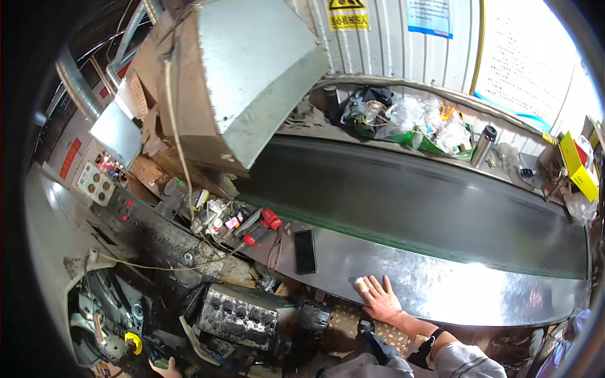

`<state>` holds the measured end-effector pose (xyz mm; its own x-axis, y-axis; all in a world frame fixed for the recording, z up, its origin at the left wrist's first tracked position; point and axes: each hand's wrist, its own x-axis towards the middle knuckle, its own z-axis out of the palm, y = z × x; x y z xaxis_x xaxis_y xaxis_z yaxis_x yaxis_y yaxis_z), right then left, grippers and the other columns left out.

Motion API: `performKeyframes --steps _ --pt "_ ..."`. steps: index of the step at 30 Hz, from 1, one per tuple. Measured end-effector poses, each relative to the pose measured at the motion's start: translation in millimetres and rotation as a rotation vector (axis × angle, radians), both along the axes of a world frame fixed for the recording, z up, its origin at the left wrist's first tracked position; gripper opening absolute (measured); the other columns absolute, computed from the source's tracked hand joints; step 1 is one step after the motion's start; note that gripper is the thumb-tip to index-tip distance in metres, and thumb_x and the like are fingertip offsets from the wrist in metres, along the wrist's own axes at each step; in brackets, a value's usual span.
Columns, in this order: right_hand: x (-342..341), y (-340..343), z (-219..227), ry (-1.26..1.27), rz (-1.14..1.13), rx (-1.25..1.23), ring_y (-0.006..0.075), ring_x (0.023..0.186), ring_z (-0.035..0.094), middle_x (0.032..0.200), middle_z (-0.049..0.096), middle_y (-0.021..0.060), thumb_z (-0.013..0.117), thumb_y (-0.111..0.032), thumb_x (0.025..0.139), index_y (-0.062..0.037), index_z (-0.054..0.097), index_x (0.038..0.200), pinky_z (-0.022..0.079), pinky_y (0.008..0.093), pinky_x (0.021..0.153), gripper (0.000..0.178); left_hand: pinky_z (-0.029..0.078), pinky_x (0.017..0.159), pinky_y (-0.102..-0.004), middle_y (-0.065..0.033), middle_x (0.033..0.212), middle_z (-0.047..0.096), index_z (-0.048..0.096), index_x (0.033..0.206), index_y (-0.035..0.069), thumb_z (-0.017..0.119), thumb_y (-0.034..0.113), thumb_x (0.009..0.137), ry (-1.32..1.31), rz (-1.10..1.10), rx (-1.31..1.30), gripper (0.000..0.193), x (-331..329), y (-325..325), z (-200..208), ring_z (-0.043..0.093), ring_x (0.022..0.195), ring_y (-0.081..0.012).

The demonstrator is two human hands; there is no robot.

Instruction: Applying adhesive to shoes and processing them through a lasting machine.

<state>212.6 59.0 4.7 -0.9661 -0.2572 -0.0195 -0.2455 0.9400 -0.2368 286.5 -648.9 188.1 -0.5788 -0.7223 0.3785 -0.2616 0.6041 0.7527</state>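
My right hand [382, 303] lies flat on the bare metal ledge [435, 283] beside a conveyor belt [409, 195]. Its fingers are spread, and a pale wrapping covers one fingertip. A black phone [305, 252] rests on the same ledge, left of that hand and apart from it. At the lower edge, my left hand [166, 370] is only partly in view. Its fingers curl around something small and dark greenish that I cannot make out. A yellow hook-shaped part [133, 343] is close by, among dark machine parts.
A big sheet-metal hood [258, 69] overhangs the belt's left end. Behind the belt are a green tray [409, 135] of plastic bags, a steel flask [484, 146] and a yellow box [578, 167]. A grimy machine block [238, 318] and a control panel [126, 211] stand left.
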Motion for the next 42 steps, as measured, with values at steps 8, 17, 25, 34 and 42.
performKeyframes --steps 8,17,25,34,42 --pt "-0.6 19.7 4.4 -0.008 -0.044 -0.078 0.0266 0.149 0.031 0.158 0.037 0.0106 0.075 -0.038 0.081 -0.0075 0.036 0.152 0.019 0.0572 0.122 0.086 0.054 0.088 -0.0472 -0.0202 0.126 0.055 0.032 0.145 -0.003 0.087 0.007 0.075 0.030 0.006 0.073 0.089 5.1 -16.8 -12.1 0.056 0.105 -0.0314" --pt "-13.3 3.4 -0.4 -0.041 -0.027 -0.106 0.0317 0.149 0.030 0.152 0.045 0.0158 0.079 -0.038 0.076 -0.0027 0.042 0.148 0.012 0.0615 0.122 0.088 0.046 0.101 -0.0354 -0.0121 0.131 0.051 0.034 0.146 0.000 0.083 0.003 0.072 0.067 0.008 -0.040 0.088 7.7 -43.6 -25.8 0.053 0.116 -0.0257" --pt "-2.7 -60.8 -6.3 0.100 -0.177 -0.315 0.0505 0.140 0.032 0.152 0.034 0.0320 0.083 -0.021 0.068 0.0059 0.024 0.153 0.016 0.0635 0.118 0.107 0.044 0.102 -0.0428 -0.0225 0.131 0.057 0.026 0.154 0.008 0.081 0.014 0.075 -0.003 0.185 0.055 0.096 0.5 13.2 -0.1 0.057 0.119 -0.0341" --pt "-15.2 -400.2 178.4 0.033 0.522 -0.766 0.0421 0.123 0.058 0.131 0.058 0.0284 0.075 -0.020 0.088 0.0038 0.046 0.141 0.047 0.0455 0.104 0.065 0.045 0.105 -0.0483 -0.0336 0.139 0.050 0.019 0.156 0.004 0.077 0.031 0.084 -0.175 0.027 0.068 0.096 34.7 34.2 36.2 0.054 0.126 -0.0443" --pt "28.1 -599.9 221.0 -0.101 0.759 -0.805 0.0503 0.124 0.050 0.134 0.048 0.0365 0.081 -0.046 0.080 0.0069 0.012 0.153 0.044 0.0498 0.104 0.114 0.047 0.102 -0.0379 -0.0239 0.129 0.063 0.040 0.145 -0.005 0.068 0.014 0.094 0.069 0.108 0.303 0.062 173.8 -21.6 -102.8 0.063 0.118 -0.0305"
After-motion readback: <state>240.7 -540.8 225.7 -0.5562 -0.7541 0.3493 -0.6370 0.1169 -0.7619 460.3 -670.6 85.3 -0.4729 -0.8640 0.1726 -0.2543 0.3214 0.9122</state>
